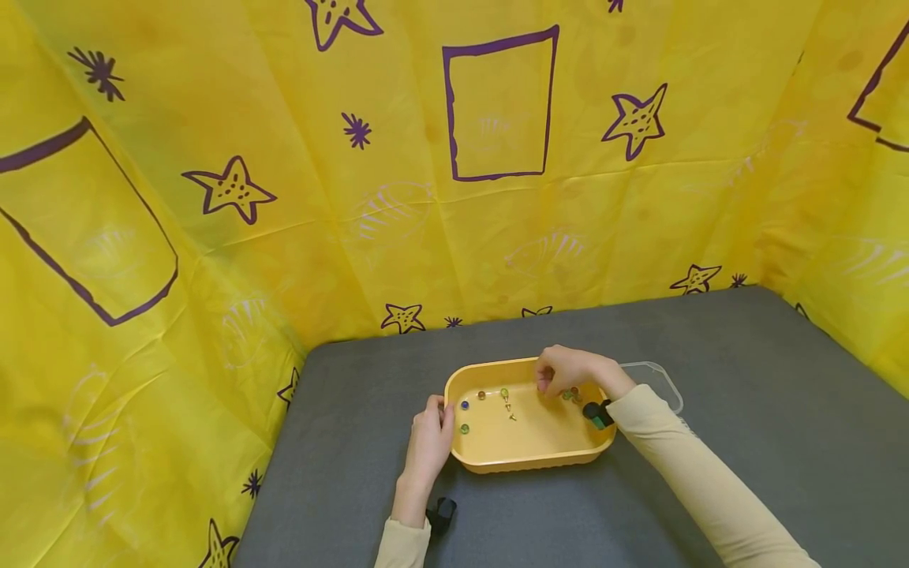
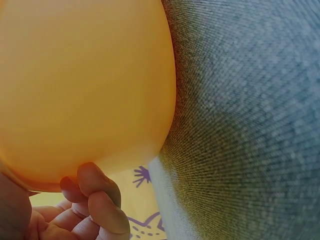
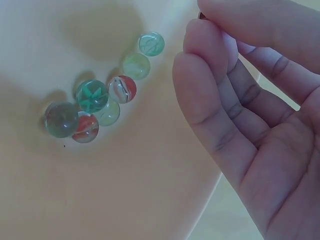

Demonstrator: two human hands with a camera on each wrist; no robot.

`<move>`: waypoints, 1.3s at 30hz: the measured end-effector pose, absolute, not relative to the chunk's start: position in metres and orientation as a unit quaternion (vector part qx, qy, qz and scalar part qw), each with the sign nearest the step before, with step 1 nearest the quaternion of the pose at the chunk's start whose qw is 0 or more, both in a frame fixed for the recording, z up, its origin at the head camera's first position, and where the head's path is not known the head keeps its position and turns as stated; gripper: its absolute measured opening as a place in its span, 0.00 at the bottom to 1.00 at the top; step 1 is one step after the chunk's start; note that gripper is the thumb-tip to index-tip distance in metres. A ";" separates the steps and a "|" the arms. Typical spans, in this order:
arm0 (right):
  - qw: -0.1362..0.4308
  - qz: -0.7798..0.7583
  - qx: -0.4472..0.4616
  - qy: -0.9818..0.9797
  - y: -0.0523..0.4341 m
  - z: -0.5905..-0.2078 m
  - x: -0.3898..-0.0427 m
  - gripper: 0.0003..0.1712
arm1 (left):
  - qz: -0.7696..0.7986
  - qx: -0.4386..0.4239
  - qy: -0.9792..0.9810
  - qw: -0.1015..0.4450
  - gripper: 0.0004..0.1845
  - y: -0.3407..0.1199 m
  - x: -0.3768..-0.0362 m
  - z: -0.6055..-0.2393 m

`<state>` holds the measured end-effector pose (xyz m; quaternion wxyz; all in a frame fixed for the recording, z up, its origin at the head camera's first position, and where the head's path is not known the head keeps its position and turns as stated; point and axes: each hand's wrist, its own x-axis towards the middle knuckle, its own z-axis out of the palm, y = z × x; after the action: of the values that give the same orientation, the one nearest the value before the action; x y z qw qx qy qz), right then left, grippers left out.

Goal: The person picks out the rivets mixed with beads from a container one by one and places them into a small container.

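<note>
A yellow plastic basin (image 1: pixel 533 460) stands on the grey table, with several glass marbles (image 1: pixel 481 395) and a few small gold-coloured screws (image 1: pixel 508 407) scattered inside. My left hand (image 1: pixel 431 434) grips its left rim, fingers on the outer wall in the left wrist view. Over the basin's far right part, my right hand (image 1: pixel 568 368) reaches inside. Its thumb and forefinger pinch a small dark thing (image 3: pixel 202 16), mostly hidden by the fingertips, so its kind does not show. Beside that hand, green, red-and-white and clear marbles (image 3: pixel 92 96) lie grouped along the basin's wall.
Behind my right forearm a clear plastic lid or box (image 1: pixel 667 380) lies on the grey table (image 1: pixel 355 442), partly covered by the sleeve. A yellow cloth (image 1: pixel 426 252) with purple stars hangs behind and at both sides of the table.
</note>
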<state>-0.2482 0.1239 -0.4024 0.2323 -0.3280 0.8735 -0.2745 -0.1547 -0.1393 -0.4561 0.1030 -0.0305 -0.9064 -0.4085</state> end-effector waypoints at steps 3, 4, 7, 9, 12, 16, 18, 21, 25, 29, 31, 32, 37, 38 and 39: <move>0.230 -0.278 -0.334 0.871 0.126 -0.403 -0.248 0.06 | -0.409 -0.031 -0.906 0.102 0.10 -0.139 -0.155 -0.456; 0.231 -0.280 -0.334 0.870 0.126 -0.403 -0.248 0.05 | -0.409 -0.031 -0.906 0.103 0.10 -0.139 -0.155 -0.457; 0.233 -0.286 -0.329 0.869 0.128 -0.401 -0.247 0.05 | -0.409 -0.032 -0.906 0.106 0.09 -0.139 -0.155 -0.456; 0.233 -0.286 -0.330 0.869 0.129 -0.399 -0.247 0.05 | -0.409 -0.033 -0.906 0.107 0.09 -0.139 -0.155 -0.456; 0.226 -0.282 -0.335 0.870 0.131 -0.398 -0.246 0.05 | -0.408 -0.035 -0.906 0.111 0.09 -0.140 -0.155 -0.457; 0.225 -0.283 -0.336 0.869 0.133 -0.396 -0.246 0.05 | -0.406 -0.040 -0.905 0.119 0.08 -0.140 -0.155 -0.457; 0.227 -0.287 -0.333 0.869 0.134 -0.395 -0.246 0.06 | -0.406 -0.042 -0.905 0.121 0.08 -0.140 -0.155 -0.457; 0.230 -0.289 -0.330 0.869 0.136 -0.393 -0.246 0.05 | -0.406 -0.044 -0.904 0.122 0.08 -0.140 -0.155 -0.458; 0.226 -0.282 -0.328 0.873 0.138 -0.392 -0.246 0.05 | -0.407 -0.044 -0.904 0.124 0.08 -0.140 -0.154 -0.458; 0.223 -0.280 -0.317 0.878 0.139 -0.391 -0.246 0.06 | -0.408 -0.046 -0.903 0.127 0.08 -0.140 -0.154 -0.457; 0.222 -0.278 -0.315 0.880 0.140 -0.390 -0.246 0.06 | -0.408 -0.047 -0.903 0.128 0.08 -0.140 -0.153 -0.457; 0.220 -0.276 -0.316 0.881 0.141 -0.390 -0.246 0.07 | -0.410 -0.048 -0.902 0.129 0.08 -0.140 -0.153 -0.457; 0.214 -0.272 -0.324 0.880 0.144 -0.389 -0.246 0.06 | -0.411 -0.049 -0.901 0.126 0.08 -0.140 -0.153 -0.456; 0.213 -0.273 -0.324 0.881 0.145 -0.388 -0.246 0.06 | -0.412 -0.050 -0.901 0.126 0.08 -0.140 -0.153 -0.456; 0.213 -0.273 -0.323 0.881 0.146 -0.388 -0.246 0.06 | -0.412 -0.050 -0.901 0.125 0.08 -0.140 -0.153 -0.456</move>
<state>-0.2459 0.1460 -0.3882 0.2131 -0.3231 0.8808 -0.2727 -0.1528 -0.1395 -0.4559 0.1255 -0.0498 -0.9009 -0.4125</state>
